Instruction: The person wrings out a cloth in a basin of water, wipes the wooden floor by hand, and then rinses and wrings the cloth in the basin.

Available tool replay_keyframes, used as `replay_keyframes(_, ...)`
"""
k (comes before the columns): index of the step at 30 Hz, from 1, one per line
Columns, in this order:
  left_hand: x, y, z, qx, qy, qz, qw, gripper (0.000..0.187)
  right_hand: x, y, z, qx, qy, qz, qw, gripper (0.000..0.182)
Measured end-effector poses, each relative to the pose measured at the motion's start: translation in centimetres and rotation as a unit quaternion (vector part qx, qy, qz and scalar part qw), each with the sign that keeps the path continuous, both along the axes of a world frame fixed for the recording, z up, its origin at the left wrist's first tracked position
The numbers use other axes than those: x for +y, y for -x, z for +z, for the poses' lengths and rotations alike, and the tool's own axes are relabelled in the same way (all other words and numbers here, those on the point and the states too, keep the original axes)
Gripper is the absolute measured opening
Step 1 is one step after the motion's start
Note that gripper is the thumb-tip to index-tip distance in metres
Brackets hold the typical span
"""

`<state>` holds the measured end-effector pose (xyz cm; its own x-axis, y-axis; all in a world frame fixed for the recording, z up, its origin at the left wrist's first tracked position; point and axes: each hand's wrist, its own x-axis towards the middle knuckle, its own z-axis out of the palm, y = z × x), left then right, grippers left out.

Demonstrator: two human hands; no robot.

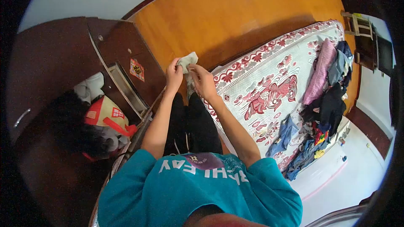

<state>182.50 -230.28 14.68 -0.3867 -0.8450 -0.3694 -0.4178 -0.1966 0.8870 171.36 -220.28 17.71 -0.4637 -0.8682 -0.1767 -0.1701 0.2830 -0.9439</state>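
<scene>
In front of me, over the gap between the dark cabinet and the bed, I hold a small pale grey-green cloth (189,59), bunched up; its exact kind I cannot make out. My left hand (174,75) is closed on its left side, thumb on top. My right hand (203,81) pinches its lower right edge with bent fingers. Below my hands are my legs in black trousers (187,122).
On my right lies a bed with a white and red patterned cover (269,84). A pile of clothes (330,92) rests along its far side. At left stand a dark cabinet (115,46), an open drawer (124,86) and a red and cream bag (105,113). The floor (235,4) is orange-brown.
</scene>
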Motion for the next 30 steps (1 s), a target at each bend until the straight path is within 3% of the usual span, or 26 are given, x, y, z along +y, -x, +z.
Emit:
replay_keyframes(1, -0.5, 0.4, 1.0, 0.016, 0.006, -0.02, 1.0, 0.027, -0.5, 0.8, 2.0, 0.023, -0.044, -0.008, 0.999, 0.023)
replay_keyframes(4, -2.6, 2.5, 3.5, 0.044, 0.0, -0.06, 0.997, 0.025, -1.4, 2.4, 2.2, 0.08, 0.001, -0.079, 0.994, 0.023)
replay_keyframes(5, -3.3, 3.1, 4.3, 0.046, -0.02, -0.076, 0.996, 0.025, -1.7, 3.3, 2.6, 0.069, -0.032, -0.096, 0.992, 0.024)
replay_keyframes(8, -6.7, 5.1, 4.2, 0.092, -0.041, -0.134, 0.986, 0.023, -3.2, 5.4, 2.5, 0.111, -0.047, -0.179, 0.976, 0.028)
replay_keyframes(12, -11.3, 9.3, 6.8, 0.1, -0.039, -0.213, 0.971, 0.026, -5.7, 8.7, 2.9, 0.092, -0.057, -0.198, 0.974, 0.04)
replay_keyframes(14, -13.4, 11.4, 6.8, 0.094, -0.072, -0.262, 0.958, 0.026, -6.9, 9.9, 2.5, 0.022, -0.05, -0.225, 0.973, 0.042)
replay_keyframes(16, -15.9, 14.4, 6.1, 0.087, -0.08, -0.298, 0.947, 0.026, -9.2, 11.9, 3.7, 0.005, -0.08, -0.213, 0.974, 0.04)
replay_keyframes(20, -20.5, 19.9, 7.7, 0.06, -0.122, -0.416, 0.899, 0.024, -13.2, 14.6, 4.7, -0.06, -0.078, -0.307, 0.947, 0.035)
replay_keyframes(24, -23.9, 25.3, 7.9, 0.006, -0.072, -0.464, 0.883, 0.025, -16.8, 17.1, 7.1, -0.021, -0.086, -0.38, 0.921, 0.028)
replay_keyframes(26, -25.2, 28.5, 10.6, 0.056, -0.075, -0.468, 0.879, 0.026, -18.0, 18.7, 8.0, -0.027, -0.085, -0.433, 0.897, 0.027)
replay_keyframes(28, -26.8, 31.5, 12.0, 0.081, -0.169, -0.504, 0.843, 0.028, -18.5, 20.5, 9.1, -0.014, -0.094, -0.453, 0.886, 0.025)
replay_keyframes(30, -28.5, 34.4, 13.5, 0.074, -0.18, -0.545, 0.815, 0.029, -18.7, 21.9, 9.7, -0.035, -0.053, -0.477, 0.876, 0.024)
